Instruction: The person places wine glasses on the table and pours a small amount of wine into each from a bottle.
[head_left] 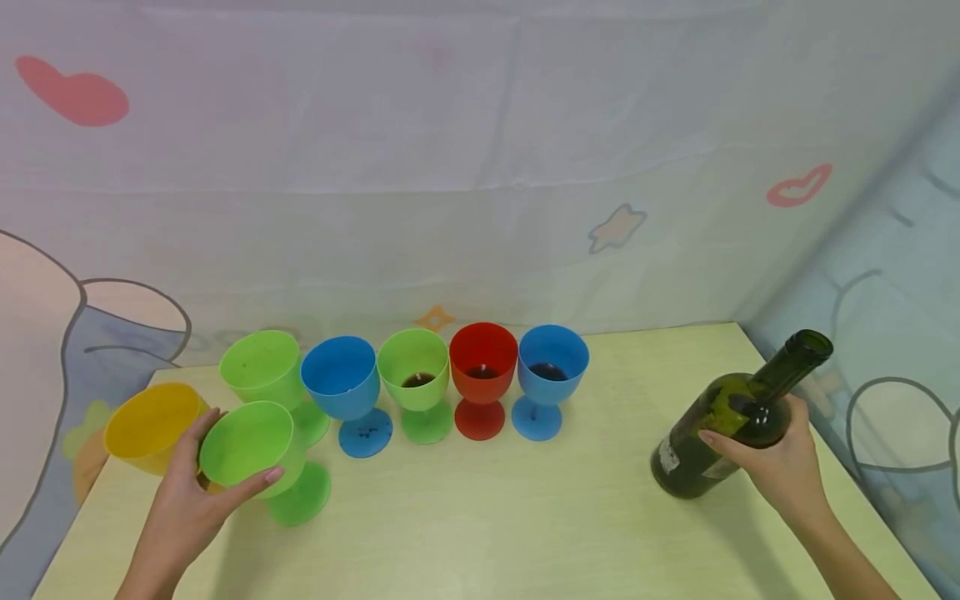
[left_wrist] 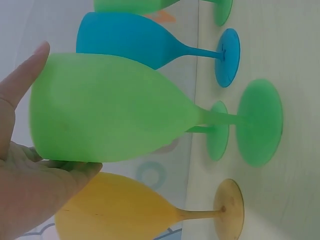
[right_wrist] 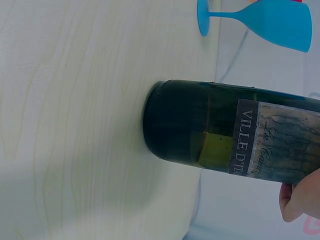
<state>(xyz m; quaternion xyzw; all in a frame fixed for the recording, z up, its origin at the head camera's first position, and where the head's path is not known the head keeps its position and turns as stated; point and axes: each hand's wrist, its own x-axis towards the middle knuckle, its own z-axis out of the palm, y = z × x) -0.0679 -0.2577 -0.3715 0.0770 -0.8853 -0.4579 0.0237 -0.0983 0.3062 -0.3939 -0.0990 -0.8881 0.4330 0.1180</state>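
Observation:
My left hand (head_left: 183, 504) holds a light green plastic goblet (head_left: 253, 450) by its bowl, with thumb and fingers on opposite sides. In the left wrist view that green goblet fills the middle, its round foot close over the table. A yellow goblet (head_left: 153, 425) stands just beyond my left fingers, its lower part hidden by the hand. At the right, my right hand (head_left: 783, 467) grips a dark green wine bottle (head_left: 693, 442) around its body. The bottle's base is at the tabletop and its neck points up. The right wrist view shows its printed label (right_wrist: 280, 142).
Along the back stand another green goblet (head_left: 262, 367), a blue one (head_left: 341, 379), then green (head_left: 415, 387), red (head_left: 483, 387) and blue (head_left: 552, 383) goblets with dark liquid inside. A patterned cloth (head_left: 480, 167) hangs behind the pale wooden table (head_left: 495, 533).

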